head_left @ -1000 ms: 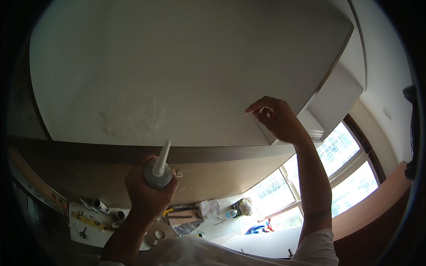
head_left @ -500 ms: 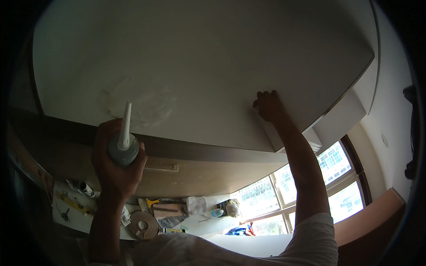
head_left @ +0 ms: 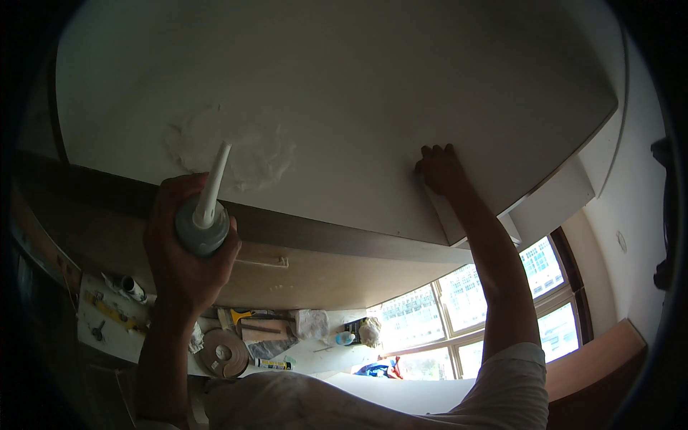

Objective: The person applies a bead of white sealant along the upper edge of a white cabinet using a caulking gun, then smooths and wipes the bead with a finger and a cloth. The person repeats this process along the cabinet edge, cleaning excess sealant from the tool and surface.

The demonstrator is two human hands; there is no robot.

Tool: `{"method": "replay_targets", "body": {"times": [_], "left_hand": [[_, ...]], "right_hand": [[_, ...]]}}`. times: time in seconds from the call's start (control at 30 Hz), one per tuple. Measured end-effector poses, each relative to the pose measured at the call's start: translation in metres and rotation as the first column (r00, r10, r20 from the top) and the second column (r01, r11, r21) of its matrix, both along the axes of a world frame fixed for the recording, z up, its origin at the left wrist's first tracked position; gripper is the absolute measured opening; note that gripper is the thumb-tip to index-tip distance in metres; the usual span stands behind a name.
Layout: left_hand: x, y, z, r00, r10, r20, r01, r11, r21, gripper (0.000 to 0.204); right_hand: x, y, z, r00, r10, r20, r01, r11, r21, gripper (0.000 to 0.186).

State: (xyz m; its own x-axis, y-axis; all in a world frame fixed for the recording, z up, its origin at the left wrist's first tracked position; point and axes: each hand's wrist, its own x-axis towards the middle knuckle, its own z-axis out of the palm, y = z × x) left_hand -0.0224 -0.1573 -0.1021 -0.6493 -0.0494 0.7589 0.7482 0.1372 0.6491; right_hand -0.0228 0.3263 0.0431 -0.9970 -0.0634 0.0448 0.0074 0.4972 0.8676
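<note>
My left hand [head_left: 192, 269] is wrapped round a sealant cartridge [head_left: 202, 236], seen nearly end-on. Its long white nozzle [head_left: 215, 183] points up and slightly right, toward a large pale panel [head_left: 344, 93]. Beyond the nozzle tip a whitish, smeared round patch [head_left: 258, 147] marks that panel. Farther right, my right hand [head_left: 443, 172] reaches up to the panel with its fingers curled in, close to where an upright board [head_left: 451, 222] meets it. Anything within those fingers is hidden.
Below lies a cluttered ledge with a brown tape roll [head_left: 223, 353], another cartridge [head_left: 274, 364], a yellow-handled scraper [head_left: 240, 315], scissors [head_left: 98, 330] and a small bottle [head_left: 345, 337]. Bright windows [head_left: 416, 315] stand at lower right. The panel's front edge [head_left: 322, 226] runs between my arms.
The cartridge has tipped, so its nozzle leans farther right and its tip sits higher. My right hand stays by the upright board, and the whole view has shifted slightly.
</note>
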Motion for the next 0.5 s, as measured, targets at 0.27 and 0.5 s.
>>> {"method": "replay_targets", "body": {"times": [0.27,0.5], "left_hand": [[-0.002,0.001,-0.002,1.000,-0.003,-0.025,0.004,1.000,0.029,0.053],[0.001,-0.001,0.000,1.000,0.012,-0.002,-0.012,1.000,0.002,0.053]], "right_hand": [[0.007,-0.003,-0.001,0.997,-0.056,0.051,0.051,0.994,0.100,0.028],[0.017,-0.009,-0.001,0.997,-0.045,0.058,0.042,0.998,0.055,0.027]]}}
